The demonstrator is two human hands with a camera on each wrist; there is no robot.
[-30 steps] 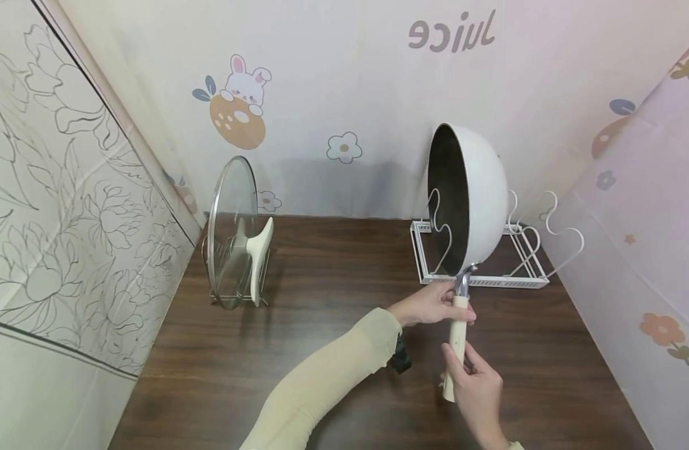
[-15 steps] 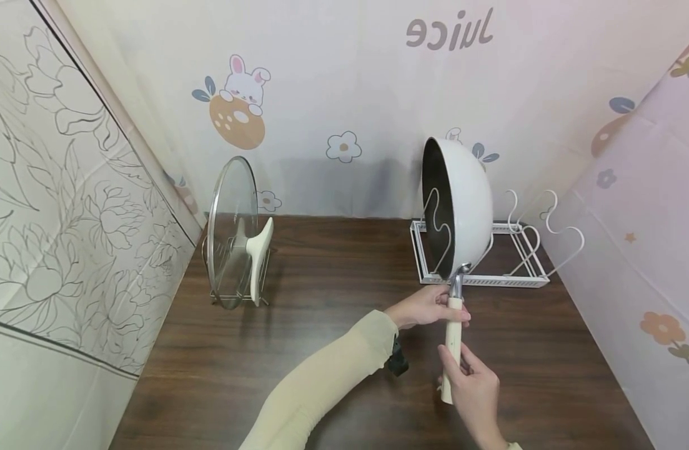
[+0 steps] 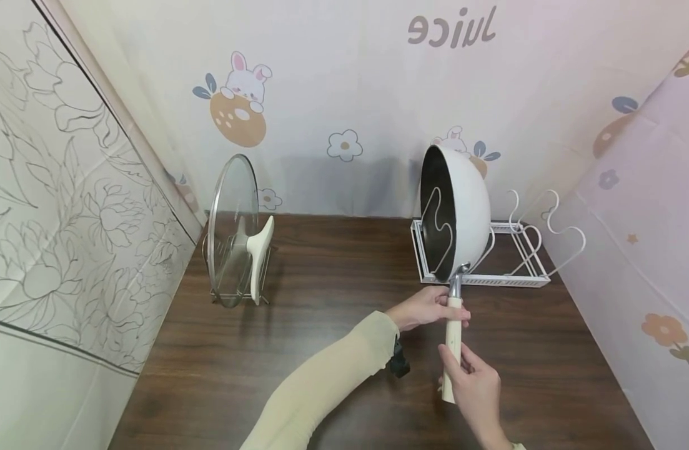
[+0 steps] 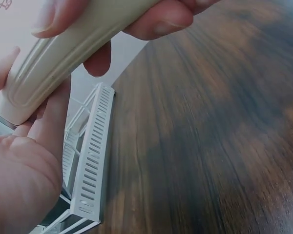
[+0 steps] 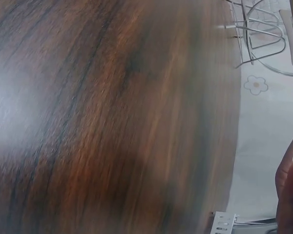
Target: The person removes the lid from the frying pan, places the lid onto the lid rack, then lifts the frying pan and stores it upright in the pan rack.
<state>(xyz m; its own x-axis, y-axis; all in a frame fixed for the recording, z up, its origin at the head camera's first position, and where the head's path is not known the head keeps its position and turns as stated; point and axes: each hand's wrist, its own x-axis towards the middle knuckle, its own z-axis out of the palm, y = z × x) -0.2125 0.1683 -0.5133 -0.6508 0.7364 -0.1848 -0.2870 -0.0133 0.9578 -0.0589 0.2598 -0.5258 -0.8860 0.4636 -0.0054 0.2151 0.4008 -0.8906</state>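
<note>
A white wok-shaped frying pan with a dark inside stands on its edge in a white wire pan rack, its opening facing left. Its cream handle points toward me. My left hand grips the handle near the metal neck; in the left wrist view its thumb and fingers wrap the cream grip. Lower down, near the handle's end, my right hand pinches it between thumb and fingers. In the right wrist view only a sliver of fingers shows at the right edge.
On the left a glass lid with a cream knob stands upright in a small wire stand. Patterned cloth walls close off the back and sides of the brown wooden table. More wire dividers rise at the rack's right.
The pan has come down and slightly left, settling lower between the rack's wire dividers. Both hands have shifted slightly left with the handle, keeping their hold. The lid and rack stay put.
</note>
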